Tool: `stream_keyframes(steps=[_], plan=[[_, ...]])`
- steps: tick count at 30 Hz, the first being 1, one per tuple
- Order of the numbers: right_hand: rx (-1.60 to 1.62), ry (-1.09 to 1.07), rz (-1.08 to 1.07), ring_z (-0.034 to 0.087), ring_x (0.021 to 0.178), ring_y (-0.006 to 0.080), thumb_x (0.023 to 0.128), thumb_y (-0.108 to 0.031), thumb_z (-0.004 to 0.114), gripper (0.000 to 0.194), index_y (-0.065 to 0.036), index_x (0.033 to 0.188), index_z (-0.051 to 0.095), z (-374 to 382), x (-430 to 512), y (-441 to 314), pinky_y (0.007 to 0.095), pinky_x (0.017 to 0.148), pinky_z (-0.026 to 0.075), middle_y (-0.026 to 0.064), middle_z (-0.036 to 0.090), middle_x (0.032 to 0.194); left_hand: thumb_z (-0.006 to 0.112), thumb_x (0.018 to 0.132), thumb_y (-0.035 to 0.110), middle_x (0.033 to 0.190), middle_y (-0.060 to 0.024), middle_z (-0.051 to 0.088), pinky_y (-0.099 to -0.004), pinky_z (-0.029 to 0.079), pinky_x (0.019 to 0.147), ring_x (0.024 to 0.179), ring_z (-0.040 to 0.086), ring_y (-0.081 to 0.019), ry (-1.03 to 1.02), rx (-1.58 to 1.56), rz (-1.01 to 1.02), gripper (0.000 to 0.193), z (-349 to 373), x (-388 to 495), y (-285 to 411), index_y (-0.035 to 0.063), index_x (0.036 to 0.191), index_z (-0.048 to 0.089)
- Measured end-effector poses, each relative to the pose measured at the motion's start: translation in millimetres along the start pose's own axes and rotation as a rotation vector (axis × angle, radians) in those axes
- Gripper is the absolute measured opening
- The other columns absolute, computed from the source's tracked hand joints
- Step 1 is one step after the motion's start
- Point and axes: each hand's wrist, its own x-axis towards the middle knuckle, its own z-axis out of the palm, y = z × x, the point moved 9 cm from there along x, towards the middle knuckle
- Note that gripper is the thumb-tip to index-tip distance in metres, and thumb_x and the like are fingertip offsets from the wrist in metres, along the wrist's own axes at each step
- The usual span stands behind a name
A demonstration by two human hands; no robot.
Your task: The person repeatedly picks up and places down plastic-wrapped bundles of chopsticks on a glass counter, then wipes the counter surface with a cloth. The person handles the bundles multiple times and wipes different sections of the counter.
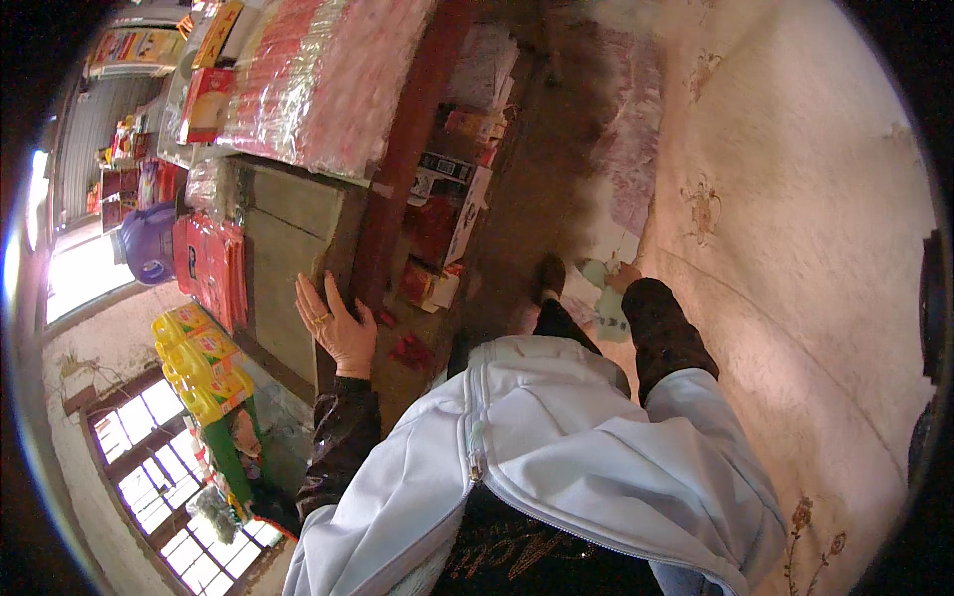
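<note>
My left hand (341, 331), with a ring on one finger, is spread flat with its fingers apart. It lies at the edge of a worn wooden cabinet (287, 216) and holds nothing. Low beside the wall, my right hand (624, 277) grips a pale green object (613, 316) that bears dark writing. Its exact kind is hard to make out, and part of it lies behind the fingers. Dark sleeves cover both forearms below my pale jacket.
Red plastic packs (212, 268) and yellow jugs (201, 357) stand to the left. Plastic-wrapped red goods (320, 82) lie on the counter. Boxes (440, 201) fill a low shelf beside the dark floor (514, 246). A patterned wall (782, 186) rises close on the right.
</note>
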Motion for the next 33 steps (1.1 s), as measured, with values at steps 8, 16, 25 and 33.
stream_keyframes(steps=[8,16,25,33], plan=[[0.019,0.066,0.036,0.061,0.115,0.0389,0.069,-0.046,0.074,0.095,0.010,0.139,0.044,2,-19,15,0.0427,0.094,0.051,0.0299,0.057,0.131,0.065,0.081,0.013,0.157,-0.0260,0.022,-0.0550,0.024,0.116,0.143,0.026,-0.0449,0.017,0.009,0.032,0.066,-3,-1,2,0.0009,0.141,0.043],[0.229,0.121,-0.056,0.066,0.104,0.0352,0.070,-0.047,0.074,0.074,0.005,0.122,0.061,-3,-29,9,0.0424,0.088,0.053,0.0250,0.067,0.113,0.066,0.080,0.017,0.158,-0.0263,0.021,-0.0560,0.023,0.117,0.144,0.024,-0.0452,0.045,0.014,0.048,0.071,0,-4,2,0.0039,0.144,0.040],[0.067,0.071,-0.025,0.066,0.105,0.0339,0.069,-0.046,0.075,0.073,0.000,0.124,0.061,-4,-71,4,0.0415,0.090,0.052,0.0219,0.067,0.114,0.066,0.079,0.021,0.158,-0.0260,0.021,-0.0558,0.020,0.118,0.145,0.022,-0.0439,0.046,0.032,0.036,0.074,6,-6,-3,0.0060,0.146,0.039],[0.009,0.125,0.054,0.064,0.109,0.0339,0.070,-0.045,0.074,0.073,-0.005,0.129,0.060,4,-50,23,0.0419,0.093,0.051,0.0217,0.066,0.120,0.065,0.082,0.020,0.158,-0.0277,0.017,-0.0540,0.018,0.119,0.146,0.019,-0.0437,0.009,-0.004,0.052,0.068,2,-6,0,0.0025,0.144,0.042]])
